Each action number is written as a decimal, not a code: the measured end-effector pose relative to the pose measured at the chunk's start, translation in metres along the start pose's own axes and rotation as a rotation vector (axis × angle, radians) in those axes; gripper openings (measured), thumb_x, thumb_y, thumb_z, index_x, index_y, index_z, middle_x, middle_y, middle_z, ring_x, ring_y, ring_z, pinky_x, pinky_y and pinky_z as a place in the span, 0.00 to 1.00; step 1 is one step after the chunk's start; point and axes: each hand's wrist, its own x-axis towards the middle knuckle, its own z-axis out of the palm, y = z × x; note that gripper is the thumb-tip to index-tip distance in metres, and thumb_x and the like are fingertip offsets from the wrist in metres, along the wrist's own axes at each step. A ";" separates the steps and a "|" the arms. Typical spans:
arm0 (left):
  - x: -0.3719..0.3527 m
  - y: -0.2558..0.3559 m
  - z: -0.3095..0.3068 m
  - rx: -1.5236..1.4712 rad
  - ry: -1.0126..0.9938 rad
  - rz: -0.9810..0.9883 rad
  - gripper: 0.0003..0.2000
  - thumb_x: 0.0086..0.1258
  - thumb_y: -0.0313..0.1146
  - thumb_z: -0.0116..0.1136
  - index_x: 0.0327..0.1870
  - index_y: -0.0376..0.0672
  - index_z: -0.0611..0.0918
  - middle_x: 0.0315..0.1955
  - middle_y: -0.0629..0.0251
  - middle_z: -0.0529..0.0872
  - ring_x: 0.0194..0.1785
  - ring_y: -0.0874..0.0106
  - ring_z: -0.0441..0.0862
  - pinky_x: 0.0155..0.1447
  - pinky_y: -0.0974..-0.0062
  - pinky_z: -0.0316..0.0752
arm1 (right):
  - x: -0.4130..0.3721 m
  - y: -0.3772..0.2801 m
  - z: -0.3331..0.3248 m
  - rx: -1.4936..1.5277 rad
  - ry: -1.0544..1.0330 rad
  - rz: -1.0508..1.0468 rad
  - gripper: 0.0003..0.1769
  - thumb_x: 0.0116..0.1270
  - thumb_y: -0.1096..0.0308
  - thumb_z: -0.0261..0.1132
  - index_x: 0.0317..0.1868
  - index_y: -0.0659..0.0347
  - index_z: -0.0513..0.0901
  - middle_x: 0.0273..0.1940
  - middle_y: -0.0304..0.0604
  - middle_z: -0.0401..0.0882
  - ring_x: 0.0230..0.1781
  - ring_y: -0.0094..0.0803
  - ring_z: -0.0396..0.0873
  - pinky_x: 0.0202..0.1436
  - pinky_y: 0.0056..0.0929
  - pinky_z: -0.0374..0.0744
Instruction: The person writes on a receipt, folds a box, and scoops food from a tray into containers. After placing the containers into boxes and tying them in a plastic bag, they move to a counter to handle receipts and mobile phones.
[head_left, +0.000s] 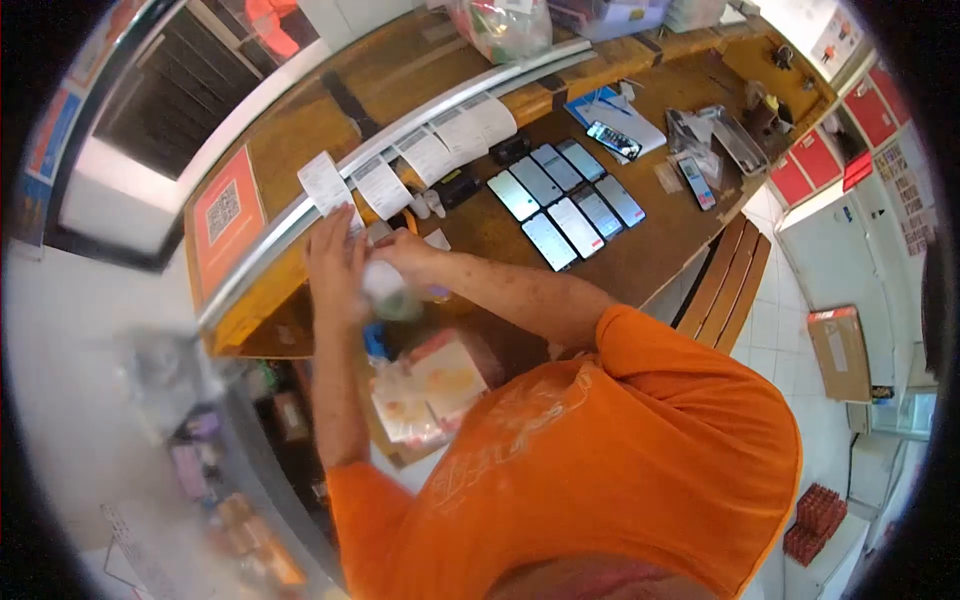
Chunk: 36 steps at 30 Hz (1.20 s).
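Note:
My left hand [335,262] is at the lower end of a printed paper slip [325,184] that hangs over the metal edge strip of the counter. Close beside it, my right hand [408,252] has its fingers bent together near a small pale piece; what they hold is too small to make out. More printed slips [382,187] hang in a row to the right, over the same strip. Below the hands is a blurred whitish roll-like object [385,285]. Several lit phones [578,228] lie in two rows on the brown desk [650,265], right of my right hand.
An orange QR code sheet [228,215] lies on the counter at the left. Another phone [613,140] rests on a notepad, and a handheld device [696,183] is near a metal tray [738,140]. A wooden bench [727,285] stands beside the desk. Plastic bags stand on the top ledge.

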 end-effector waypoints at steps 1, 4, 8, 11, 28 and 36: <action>0.001 0.000 0.000 0.015 0.002 0.007 0.19 0.65 0.36 0.56 0.56 0.39 0.77 0.55 0.57 0.78 0.61 0.61 0.71 0.64 0.62 0.59 | 0.009 0.009 -0.004 -0.188 0.074 -0.058 0.13 0.62 0.68 0.64 0.39 0.72 0.83 0.35 0.46 0.83 0.34 0.29 0.79 0.39 0.26 0.76; 0.000 0.003 0.005 0.090 0.041 0.010 0.18 0.65 0.37 0.57 0.54 0.41 0.79 0.54 0.61 0.79 0.60 0.64 0.72 0.63 0.63 0.60 | 0.009 0.003 -0.003 -0.327 0.119 -0.309 0.12 0.65 0.67 0.62 0.37 0.71 0.83 0.34 0.45 0.83 0.32 0.28 0.78 0.38 0.26 0.76; -0.001 0.001 0.007 0.162 0.084 0.034 0.16 0.66 0.36 0.56 0.53 0.43 0.79 0.53 0.63 0.79 0.57 0.64 0.73 0.61 0.63 0.61 | 0.028 0.057 0.014 -0.073 -0.032 -0.168 0.11 0.65 0.68 0.62 0.37 0.70 0.83 0.35 0.47 0.83 0.32 0.28 0.79 0.37 0.28 0.77; -0.006 -0.007 0.000 0.160 0.107 0.026 0.14 0.63 0.32 0.58 0.50 0.44 0.81 0.49 0.64 0.82 0.53 0.64 0.76 0.58 0.63 0.64 | -0.029 0.030 0.031 -0.047 -0.092 0.085 0.12 0.62 0.72 0.62 0.42 0.73 0.80 0.38 0.45 0.82 0.39 0.29 0.79 0.43 0.28 0.76; -0.016 -0.002 -0.017 0.115 0.103 0.016 0.26 0.63 0.48 0.58 0.59 0.44 0.75 0.56 0.62 0.75 0.60 0.61 0.70 0.65 0.53 0.58 | -0.032 0.018 -0.010 -0.054 0.044 -0.057 0.14 0.62 0.66 0.67 0.42 0.71 0.82 0.37 0.46 0.83 0.31 0.27 0.80 0.35 0.26 0.76; 0.009 0.000 0.002 0.478 0.099 -0.112 0.27 0.66 0.55 0.50 0.59 0.46 0.74 0.58 0.64 0.73 0.61 0.61 0.68 0.67 0.42 0.48 | -0.062 -0.004 -0.045 -0.221 0.315 -0.424 0.13 0.67 0.67 0.63 0.47 0.66 0.80 0.37 0.42 0.83 0.30 0.25 0.80 0.38 0.23 0.78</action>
